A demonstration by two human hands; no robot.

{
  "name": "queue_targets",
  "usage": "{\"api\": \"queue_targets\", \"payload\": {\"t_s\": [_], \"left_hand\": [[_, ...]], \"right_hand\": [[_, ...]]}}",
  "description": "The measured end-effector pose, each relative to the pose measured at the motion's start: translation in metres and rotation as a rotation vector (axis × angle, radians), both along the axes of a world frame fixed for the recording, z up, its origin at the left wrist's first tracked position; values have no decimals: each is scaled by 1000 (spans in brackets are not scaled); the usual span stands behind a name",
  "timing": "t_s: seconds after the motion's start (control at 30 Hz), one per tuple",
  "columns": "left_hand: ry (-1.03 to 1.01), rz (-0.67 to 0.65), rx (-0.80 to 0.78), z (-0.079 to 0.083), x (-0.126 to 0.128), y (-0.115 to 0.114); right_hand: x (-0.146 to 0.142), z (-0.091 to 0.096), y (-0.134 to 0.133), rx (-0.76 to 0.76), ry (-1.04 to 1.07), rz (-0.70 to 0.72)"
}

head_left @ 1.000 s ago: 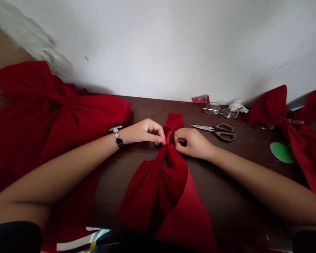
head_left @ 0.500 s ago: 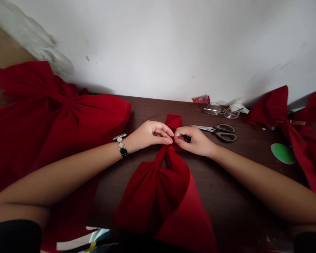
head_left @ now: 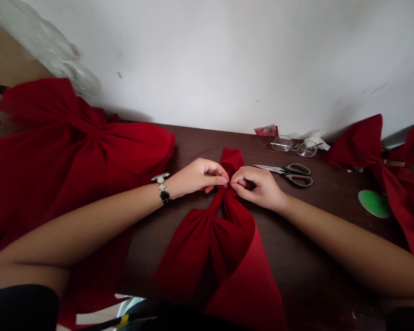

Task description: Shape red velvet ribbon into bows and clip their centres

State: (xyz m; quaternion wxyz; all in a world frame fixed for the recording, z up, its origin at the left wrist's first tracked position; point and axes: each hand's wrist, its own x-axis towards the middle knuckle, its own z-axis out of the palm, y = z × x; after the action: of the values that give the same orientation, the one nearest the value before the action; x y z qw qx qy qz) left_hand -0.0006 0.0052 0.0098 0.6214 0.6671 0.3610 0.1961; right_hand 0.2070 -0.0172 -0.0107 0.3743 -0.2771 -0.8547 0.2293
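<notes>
A large red bow point(head_left: 89, 133) spreads over the desk point(head_left: 148, 243) on the far side of your left forearm; leave it be. Your left hand point(head_left: 203, 177) is pinched, thumb to fingertips, at the narrow neck of the red ribbon point(head_left: 232, 230), which lies between and below your hands. Use that pinch as the anchor: hold the gathers bunched tight so the neck doesn't loosen. Your right hand point(head_left: 260, 186) pinches at the same neck, its fingertips almost meeting the left's; what sits between either pair of tips is too small to tell. Work with small, even pulls from both sides, so the folds stay centred.

The ribbon's long axis runs away from you, passing between your hands. Its short folded end points to the wall point(head_left: 193, 59); the wider tails fan back toward you, the right-hand one turned to show a lighter face. The scissors point(head_left: 286, 171) lie just beyond your right hand.
</notes>
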Motion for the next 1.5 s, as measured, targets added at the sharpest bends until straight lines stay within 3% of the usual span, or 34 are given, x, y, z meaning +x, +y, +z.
{"api": "queue_targets", "payload": {"t_s": [0.3,0.53,0.9,1.1,1.2,1.3,1.43,1.5], "left_hand": [[8,10,30,-1,0,-1],[-52,63,-110,-5,-2,2],[69,-34,13,2,-2,3],[102,-84,135,0,-1,3],[88,-117,177,1,-2,4],[89,-159,151,1,-4,6],[80,-180,81,0,-7,9],[62,-168,59,-1,-8,11]], "right_hand": [[0,-2,1,-26,-41,26],[4,-3,2,0,-55,26],[-2,-1,0,24,-47,48],[-7,-1,-9,-20,-30,-102],[-8,0,-10,-101,29,-142],[-5,5,-4,-282,121,-140],[1,12,6,-570,92,-41],[2,14,7,-635,14,22]]}}
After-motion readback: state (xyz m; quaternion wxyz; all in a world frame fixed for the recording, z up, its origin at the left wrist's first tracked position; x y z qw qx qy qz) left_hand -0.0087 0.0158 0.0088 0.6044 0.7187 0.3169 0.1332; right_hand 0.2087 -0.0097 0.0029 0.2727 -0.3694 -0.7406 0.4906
